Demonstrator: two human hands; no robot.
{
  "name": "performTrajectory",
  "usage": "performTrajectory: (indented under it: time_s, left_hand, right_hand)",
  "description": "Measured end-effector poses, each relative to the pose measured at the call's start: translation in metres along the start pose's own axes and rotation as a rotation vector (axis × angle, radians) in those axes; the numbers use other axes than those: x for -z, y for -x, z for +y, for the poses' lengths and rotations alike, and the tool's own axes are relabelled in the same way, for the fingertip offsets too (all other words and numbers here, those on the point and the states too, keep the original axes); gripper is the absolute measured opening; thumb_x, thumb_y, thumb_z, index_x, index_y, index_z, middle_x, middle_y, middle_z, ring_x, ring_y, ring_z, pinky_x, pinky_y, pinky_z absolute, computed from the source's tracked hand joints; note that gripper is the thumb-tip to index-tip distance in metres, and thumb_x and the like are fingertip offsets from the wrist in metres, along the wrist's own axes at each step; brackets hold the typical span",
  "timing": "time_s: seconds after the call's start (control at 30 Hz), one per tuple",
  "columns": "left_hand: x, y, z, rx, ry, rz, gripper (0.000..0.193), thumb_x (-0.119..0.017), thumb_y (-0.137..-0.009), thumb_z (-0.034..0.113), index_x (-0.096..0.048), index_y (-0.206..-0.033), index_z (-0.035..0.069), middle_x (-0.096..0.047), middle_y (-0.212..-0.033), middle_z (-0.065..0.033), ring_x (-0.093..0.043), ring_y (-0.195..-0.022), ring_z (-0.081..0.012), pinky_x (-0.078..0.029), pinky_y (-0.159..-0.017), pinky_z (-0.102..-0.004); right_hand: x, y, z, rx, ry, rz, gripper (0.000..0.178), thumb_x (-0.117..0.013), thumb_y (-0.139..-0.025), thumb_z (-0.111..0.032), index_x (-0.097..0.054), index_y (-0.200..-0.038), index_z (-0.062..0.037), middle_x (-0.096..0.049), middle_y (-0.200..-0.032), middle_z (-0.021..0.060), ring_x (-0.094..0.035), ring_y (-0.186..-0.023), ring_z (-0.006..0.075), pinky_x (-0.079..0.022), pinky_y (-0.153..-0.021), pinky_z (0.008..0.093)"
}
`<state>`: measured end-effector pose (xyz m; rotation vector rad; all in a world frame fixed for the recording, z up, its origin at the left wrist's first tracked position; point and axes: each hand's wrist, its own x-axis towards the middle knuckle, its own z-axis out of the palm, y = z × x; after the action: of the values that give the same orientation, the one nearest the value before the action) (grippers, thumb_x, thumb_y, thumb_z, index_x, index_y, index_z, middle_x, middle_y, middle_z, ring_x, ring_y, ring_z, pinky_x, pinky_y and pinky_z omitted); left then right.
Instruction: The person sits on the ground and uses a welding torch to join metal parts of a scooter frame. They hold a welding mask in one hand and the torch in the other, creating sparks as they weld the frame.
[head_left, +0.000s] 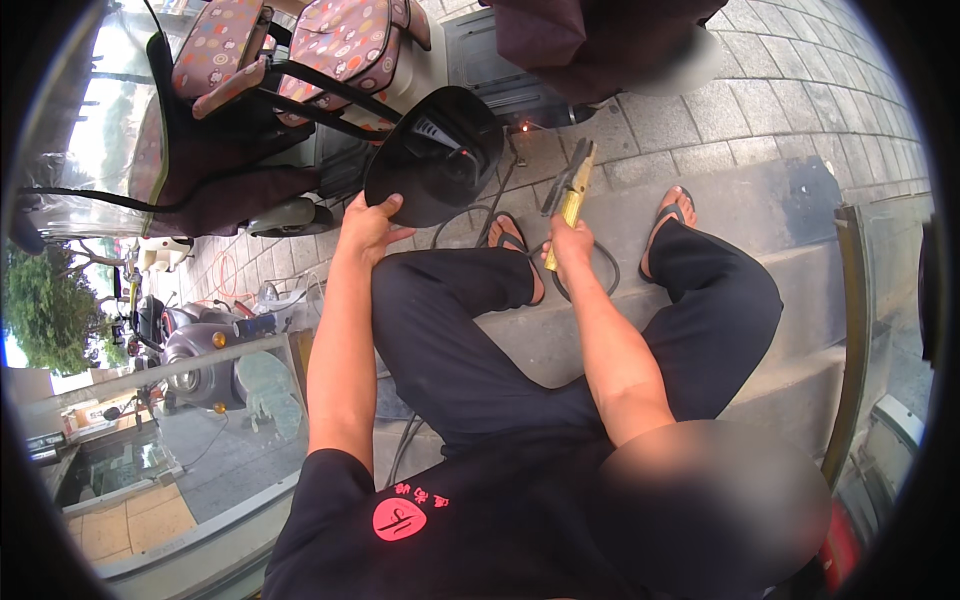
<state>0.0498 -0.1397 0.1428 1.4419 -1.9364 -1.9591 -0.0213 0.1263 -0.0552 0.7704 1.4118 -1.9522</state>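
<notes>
Left hand [368, 225] is gripping black shield [425, 180], arm extending | right hand [570, 246] is clenching yellow clamp [573, 205] right of shield | shield is partly blocking patterned-seat vehicle [345, 45]

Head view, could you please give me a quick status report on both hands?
Left hand gripping dark shield by its edge. Right hand closed around yellow-handled clamp. Shield hiding part of the vehicle; dark cable looping by right hand.

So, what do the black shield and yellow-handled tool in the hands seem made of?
Black shield: probably plastic, with a smooth finish; it looks thin and stiff, though fibreboard is possible. Yellow-handled tool: tip apparently metal, dull and brassy; the bright yellow handle may be plastic.
</notes>
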Motion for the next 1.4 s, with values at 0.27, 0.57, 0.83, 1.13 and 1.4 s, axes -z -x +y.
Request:
performTrajectory:
  time_s: [0.27,0.57,0.83,1.13,1.4]
  left_hand:
    - [-0.003,0.006,0.004,0.025,-0.063,0.005,0.042,-0.064,-0.101,0.004,-0.053,-0.141,0.012,-0.061,-0.135,-0.0117,-0.064,-0.117,-0.0353,-0.060,-0.091,-0.0590]
    - [-0.007,0.006,0.005,0.063,-0.175,-0.008,0.034,-0.064,-0.101,0.006,-0.061,-0.134,0.012,-0.066,-0.128,-0.0092,-0.065,-0.116,-0.0293,-0.062,-0.088,-0.0524]
    - [-0.008,0.004,0.004,0.067,-0.206,-0.061,0.037,-0.067,-0.101,0.008,-0.059,-0.136,0.013,-0.066,-0.127,-0.0092,-0.067,-0.112,-0.0290,-0.062,-0.088,-0.0529]
    - [-0.015,0.005,0.007,0.047,-0.218,-0.192,0.036,-0.068,-0.101,0.008,-0.059,-0.136,0.011,-0.068,-0.126,-0.0091,-0.068,-0.113,-0.0278,-0.062,-0.090,-0.0517]
    - [-0.014,-0.001,0.002,0.046,-0.195,-0.176,0.038,-0.068,-0.099,0.003,-0.061,-0.135,0.011,-0.069,-0.122,-0.0075,-0.069,-0.108,-0.0257,-0.065,-0.082,-0.0481]
  right_hand:
    - [0.000,0.003,-0.002,-0.006,0.019,-0.007,0.023,-0.067,-0.096,-0.023,-0.054,-0.100,-0.0039,-0.059,-0.074,0.0064,-0.057,-0.050,0.0153,-0.050,-0.042,0.0333]
    - [-0.001,-0.001,-0.001,-0.010,0.046,0.006,0.023,-0.067,-0.096,-0.022,-0.053,-0.100,-0.0034,-0.058,-0.074,0.0062,-0.057,-0.050,0.0150,-0.050,-0.042,0.0333]
    - [-0.002,-0.002,0.001,-0.027,0.041,-0.007,0.023,-0.067,-0.096,-0.022,-0.054,-0.102,-0.0039,-0.058,-0.074,0.0058,-0.056,-0.050,0.0146,-0.050,-0.042,0.0331]
    - [-0.003,-0.006,0.003,-0.021,0.053,0.005,0.024,-0.068,-0.097,-0.023,-0.054,-0.103,-0.0045,-0.058,-0.073,0.0058,-0.057,-0.051,0.0148,-0.049,-0.042,0.0329]
    - [0.001,-0.004,0.005,0.012,0.003,-0.015,0.021,-0.067,-0.098,-0.021,-0.053,-0.099,-0.0048,-0.058,-0.072,0.0060,-0.057,-0.049,0.0157,-0.049,-0.041,0.0343]
